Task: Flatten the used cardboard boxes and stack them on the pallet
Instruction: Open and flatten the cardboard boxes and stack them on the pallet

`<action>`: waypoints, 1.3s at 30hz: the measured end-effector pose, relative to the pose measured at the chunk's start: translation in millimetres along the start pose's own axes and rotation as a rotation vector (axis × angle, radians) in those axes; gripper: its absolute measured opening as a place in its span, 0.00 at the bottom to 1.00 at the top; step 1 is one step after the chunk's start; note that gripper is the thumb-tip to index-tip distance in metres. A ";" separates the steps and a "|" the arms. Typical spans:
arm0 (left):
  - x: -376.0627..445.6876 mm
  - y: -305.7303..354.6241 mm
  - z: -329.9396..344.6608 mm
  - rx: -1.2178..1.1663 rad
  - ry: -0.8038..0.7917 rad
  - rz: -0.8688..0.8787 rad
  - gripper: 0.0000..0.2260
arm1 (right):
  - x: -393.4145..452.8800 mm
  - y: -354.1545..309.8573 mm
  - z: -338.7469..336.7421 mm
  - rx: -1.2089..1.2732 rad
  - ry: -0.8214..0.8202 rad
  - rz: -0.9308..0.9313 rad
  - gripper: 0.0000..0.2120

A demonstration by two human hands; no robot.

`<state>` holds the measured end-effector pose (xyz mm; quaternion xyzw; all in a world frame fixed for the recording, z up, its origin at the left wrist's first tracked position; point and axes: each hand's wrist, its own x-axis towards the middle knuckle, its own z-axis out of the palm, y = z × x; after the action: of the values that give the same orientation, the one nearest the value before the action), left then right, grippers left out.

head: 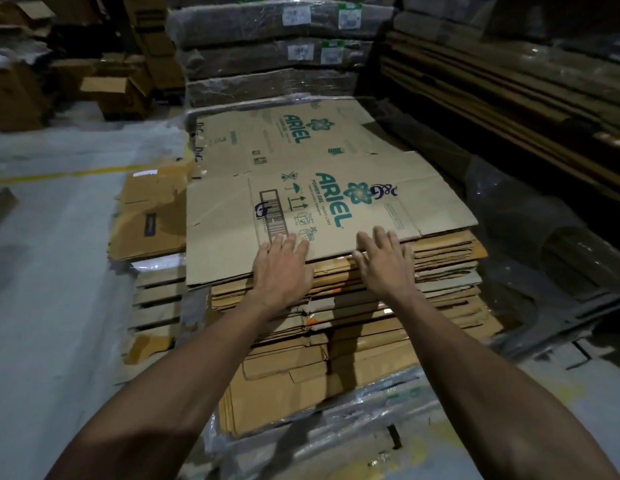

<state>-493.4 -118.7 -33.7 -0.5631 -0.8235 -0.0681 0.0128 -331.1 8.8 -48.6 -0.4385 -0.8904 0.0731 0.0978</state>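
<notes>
A flattened brown Ariel carton (336, 209) lies on top of a tall stack of flattened cardboard (353, 323). A second flat Ariel carton (284, 133) lies behind it on the same level. My left hand (282, 268) rests flat on the near edge of the top carton, fingers straight and spread. My right hand (384, 256) lies flat on the same edge, a little to the right, with its thumb over the stack's side. The pallet beneath the stack is hidden by plastic wrap (301, 441) and cardboard.
A lower pile of flat cartons (152, 216) sits left of the stack on the grey floor (52, 271). Wrapped bundles of cardboard (267, 53) rise behind. Open boxes (107, 88) stand at the back left. Dark wrapped stacks (544, 237) crowd the right side.
</notes>
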 end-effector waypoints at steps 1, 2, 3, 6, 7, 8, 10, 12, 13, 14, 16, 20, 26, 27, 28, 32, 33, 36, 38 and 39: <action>-3.3 6.3 -0.6 -0.011 0.046 0.049 0.23 | -12.0 -0.8 0.7 0.018 0.045 0.045 0.16; -7.6 12.3 0.5 -0.021 0.089 0.092 0.21 | -24.2 -2.9 2.6 0.058 0.091 0.108 0.19; -12.3 21.2 2.2 -0.038 0.122 0.143 0.20 | -39.9 -2.3 2.1 0.112 0.137 0.191 0.21; -29.8 43.2 18.0 -0.091 0.129 0.266 0.18 | -89.3 3.4 5.6 0.296 0.179 0.386 0.21; -35.1 48.0 25.3 -0.109 0.098 0.302 0.18 | -106.4 4.4 7.6 0.346 0.177 0.443 0.22; -43.0 55.2 33.1 -0.135 0.062 0.354 0.18 | -129.7 6.0 10.0 0.384 0.190 0.520 0.24; -58.6 65.0 47.8 -0.195 -0.003 0.427 0.17 | -170.8 5.7 16.6 0.432 0.216 0.672 0.28; -79.1 76.0 59.3 -0.271 -0.090 0.517 0.15 | -218.0 0.0 24.1 0.454 0.263 0.854 0.27; -93.4 82.2 64.0 -0.299 -0.143 0.573 0.15 | -246.4 -5.5 28.2 0.455 0.291 0.957 0.27; -105.8 86.2 68.3 -0.322 -0.179 0.610 0.14 | -269.7 -11.5 31.7 0.443 0.302 1.038 0.26; -132.8 95.6 78.5 -0.315 -0.266 0.717 0.14 | -321.8 -26.8 39.5 0.420 0.321 1.198 0.27; -188.4 115.5 102.3 -0.303 -0.474 0.843 0.21 | -424.9 -71.1 54.0 0.417 0.354 1.510 0.31; -304.9 153.3 103.1 -0.150 -0.591 1.200 0.26 | -572.1 -144.6 67.9 0.419 0.430 1.923 0.32; -322.2 159.7 104.1 -0.131 -0.584 1.251 0.24 | -589.6 -154.9 69.2 0.438 0.430 1.974 0.32; -348.6 166.7 103.8 -0.114 -0.583 1.307 0.22 | -615.1 -169.6 73.6 0.451 0.450 2.035 0.32; -436.1 192.0 99.5 -0.095 -0.606 1.442 0.23 | -692.3 -207.6 78.8 0.466 0.506 2.177 0.27; -464.0 199.6 99.1 -0.090 -0.612 1.477 0.23 | -716.7 -215.0 79.7 0.473 0.526 2.206 0.27; -528.9 219.3 97.0 -0.077 -0.656 1.505 0.23 | -774.2 -223.9 79.7 0.511 0.536 2.283 0.29; -572.5 235.7 98.1 -0.081 -0.667 1.525 0.23 | -813.4 -224.0 82.4 0.547 0.583 2.320 0.32; -590.0 243.8 99.6 -0.081 -0.676 1.529 0.23 | -828.9 -222.7 82.8 0.564 0.601 2.335 0.32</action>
<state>-45.7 -565.4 -166.2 -0.9566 -0.1711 0.1025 -0.2126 -27.3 -788.7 -172.1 -0.9325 0.1383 0.2021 0.2655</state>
